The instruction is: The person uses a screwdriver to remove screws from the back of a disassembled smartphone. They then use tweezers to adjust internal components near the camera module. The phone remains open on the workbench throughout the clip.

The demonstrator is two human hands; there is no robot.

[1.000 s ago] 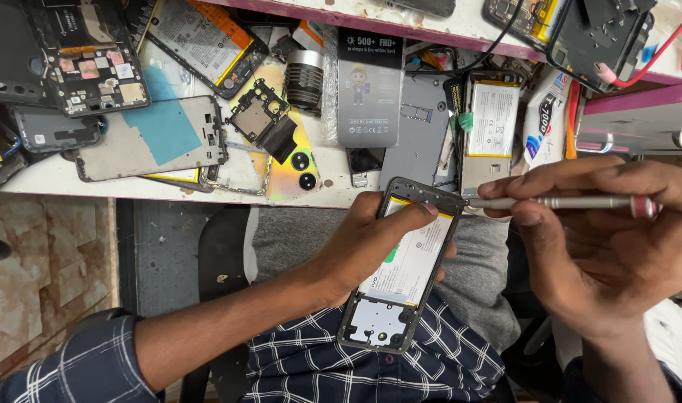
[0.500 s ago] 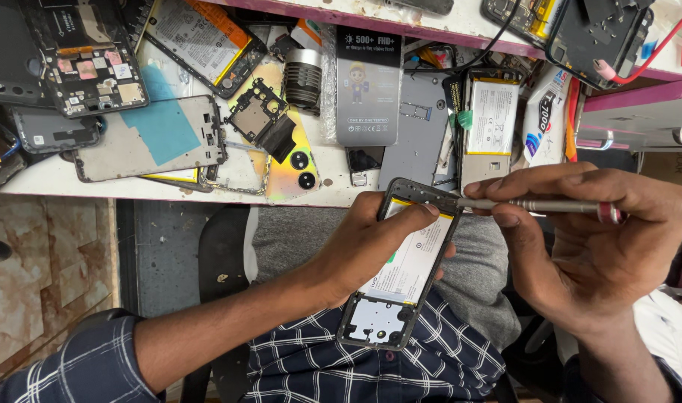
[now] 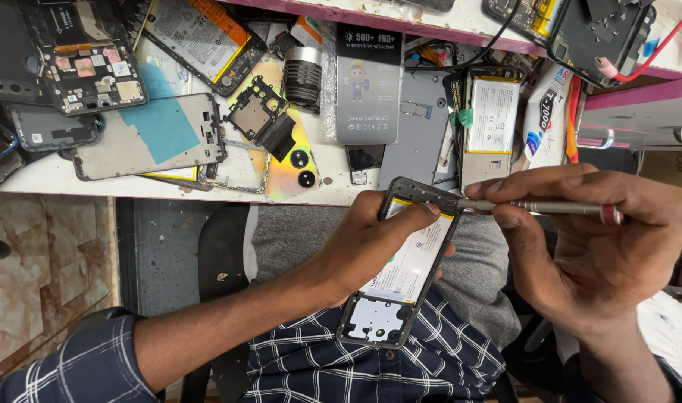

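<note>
My left hand (image 3: 371,242) grips an opened phone (image 3: 401,269) with its back removed, held over my lap; its white battery and grey frame show. My right hand (image 3: 587,239) holds a thin metal screwdriver (image 3: 542,207) with a red ring near its end. The screwdriver's tip touches the phone's top right corner, next to my left index finger.
A white workbench (image 3: 333,179) lies beyond my lap, littered with several dismantled phones, back covers, a circuit board (image 3: 87,67), a loose battery (image 3: 494,116), a dark card packet (image 3: 367,82) and a glue tube (image 3: 546,112). A pink shelf edge (image 3: 639,93) juts at right. Tiled floor shows at left.
My right hand has shifted slightly while turning the screwdriver at the phone's top corner. The left hand and phone stay put.
</note>
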